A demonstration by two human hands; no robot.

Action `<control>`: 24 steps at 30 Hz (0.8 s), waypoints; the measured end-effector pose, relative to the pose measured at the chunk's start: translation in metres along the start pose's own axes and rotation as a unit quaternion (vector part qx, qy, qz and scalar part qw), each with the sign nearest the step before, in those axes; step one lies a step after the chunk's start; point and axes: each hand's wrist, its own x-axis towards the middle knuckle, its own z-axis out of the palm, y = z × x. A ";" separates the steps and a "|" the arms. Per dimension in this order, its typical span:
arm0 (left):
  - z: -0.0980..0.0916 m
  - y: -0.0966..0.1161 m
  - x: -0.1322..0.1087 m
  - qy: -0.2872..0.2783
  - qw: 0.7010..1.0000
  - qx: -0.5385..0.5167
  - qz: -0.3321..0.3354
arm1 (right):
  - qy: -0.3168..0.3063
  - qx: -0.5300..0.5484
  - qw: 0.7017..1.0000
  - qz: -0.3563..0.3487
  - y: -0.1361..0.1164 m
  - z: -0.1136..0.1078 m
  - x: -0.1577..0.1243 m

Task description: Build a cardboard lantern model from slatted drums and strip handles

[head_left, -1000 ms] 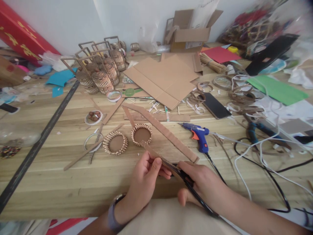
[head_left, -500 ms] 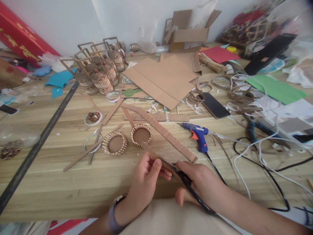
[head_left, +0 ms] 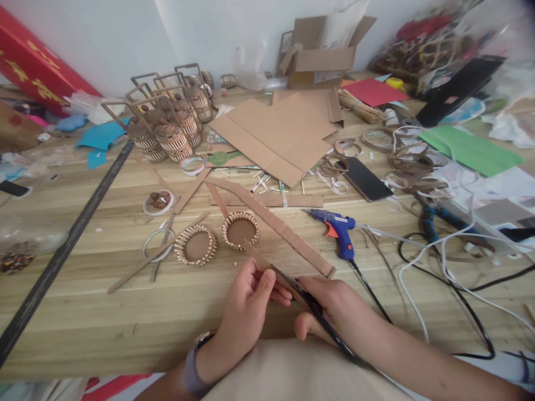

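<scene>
My left hand (head_left: 251,293) pinches a narrow cardboard strip (head_left: 259,257) between thumb and fingers near the table's front edge. Black-handled scissors (head_left: 324,323) are gripped in my right hand (head_left: 340,309), their blades lying along the strip close to my left thumb. Just beyond my hands sit two round trays with slatted rims: one tray (head_left: 240,230) near the strip's far end, the other tray (head_left: 195,245) to its left. A longer cardboard strip (head_left: 280,223) lies slantwise behind the scissors.
A blue glue gun (head_left: 340,228) lies to the right, its cable running forward. Cardboard sheets (head_left: 276,133) and a phone (head_left: 368,178) lie farther back. Small lantern-like baskets (head_left: 173,136) stand back left. White cables (head_left: 445,250) tangle at the right; a black bar (head_left: 71,239) crosses the left.
The scissors' handles have come closer together as my right thumb moved slightly left and up. My left hand and the strip stay nearly in place.
</scene>
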 end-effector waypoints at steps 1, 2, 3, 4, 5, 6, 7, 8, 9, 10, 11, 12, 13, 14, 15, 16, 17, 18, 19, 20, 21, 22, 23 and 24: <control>0.000 0.000 0.000 0.001 1.000 0.001 -0.002 | 0.001 -0.003 1.000 -0.001 0.000 0.000 0.000; 0.000 -0.001 0.001 0.001 1.000 0.003 -0.003 | 0.001 -0.006 1.000 -0.003 0.001 -0.001 -0.001; 0.000 -0.001 0.001 0.001 1.000 0.004 -0.004 | 0.003 -0.010 1.000 -0.008 0.001 -0.001 -0.001; 0.000 -0.001 0.001 0.000 1.000 0.005 -0.005 | 0.006 -0.015 1.000 -0.014 0.001 -0.002 -0.001; 0.000 0.000 0.002 0.000 1.000 0.005 -0.006 | 0.008 -0.021 1.000 -0.016 0.002 -0.002 -0.001; 0.000 0.000 0.002 0.000 1.000 0.004 -0.007 | 0.010 -0.028 0.999 -0.016 0.002 -0.002 -0.002; 0.000 0.000 0.002 -0.001 1.000 0.003 -0.009 | 0.011 -0.037 0.999 -0.014 0.003 -0.002 -0.002; -0.001 0.000 0.002 -0.002 1.000 0.002 -0.010 | 0.012 -0.045 0.999 -0.012 0.003 -0.002 -0.002; -0.001 0.000 0.002 -0.004 1.000 0.001 -0.012 | 0.014 -0.055 0.998 -0.008 0.003 -0.002 -0.002; -0.001 0.000 0.002 -0.006 1.000 -0.001 -0.013 | 0.016 -0.064 0.998 -0.005 0.003 -0.002 -0.003; -0.001 0.000 0.001 -0.009 1.000 -0.003 -0.013 | 0.015 -0.073 0.997 -0.001 0.003 -0.003 -0.003; -0.001 -0.001 0.001 -0.013 1.000 -0.005 -0.011 | 0.013 -0.080 0.997 0.004 0.003 -0.003 -0.004; -0.001 -0.001 0.000 -0.015 1.000 -0.008 -0.007 | 0.008 -0.086 0.996 0.010 0.002 -0.005 -0.004; -0.001 -0.001 0.000 -0.018 1.000 -0.010 -0.003 | 0.001 -0.087 0.996 0.015 0.001 -0.007 -0.005; -0.001 -0.001 0.000 -0.022 1.000 -0.011 0.000 | -0.008 -0.085 0.996 0.020 0.000 -0.009 -0.005; -0.001 -0.001 0.000 -0.026 1.000 -0.010 0.003 | -0.018 -0.080 0.996 0.025 -0.001 -0.012 -0.005; -0.001 -0.001 0.000 -0.031 0.999 -0.009 0.004 | -0.026 -0.072 0.997 0.029 -0.002 -0.014 -0.005; -0.002 0.000 0.000 -0.036 0.999 -0.007 0.004 | -0.037 -0.061 0.997 0.033 -0.003 -0.017 -0.005; -0.002 0.000 0.001 -0.043 0.999 -0.004 0.003 | -0.046 -0.050 0.997 0.038 -0.004 -0.019 -0.004; -0.002 0.001 0.001 -0.049 0.999 -0.002 0.001 | -0.051 -0.042 0.997 0.042 -0.005 -0.020 -0.003; -0.002 0.001 0.001 -0.055 0.998 -0.001 -0.002 | -0.052 -0.036 0.997 0.044 -0.006 -0.020 -0.002; -0.002 0.001 0.001 -0.060 0.998 -0.001 -0.006 | -0.051 -0.032 0.997 0.043 -0.007 -0.020 -0.001; -0.002 0.001 0.002 -0.064 0.998 -0.002 -0.010 | -0.049 -0.030 0.998 0.041 -0.007 -0.019 0.000; -0.001 0.001 0.002 -0.066 0.998 -0.005 -0.012 | -0.047 -0.030 0.998 0.040 -0.008 -0.017 0.001</control>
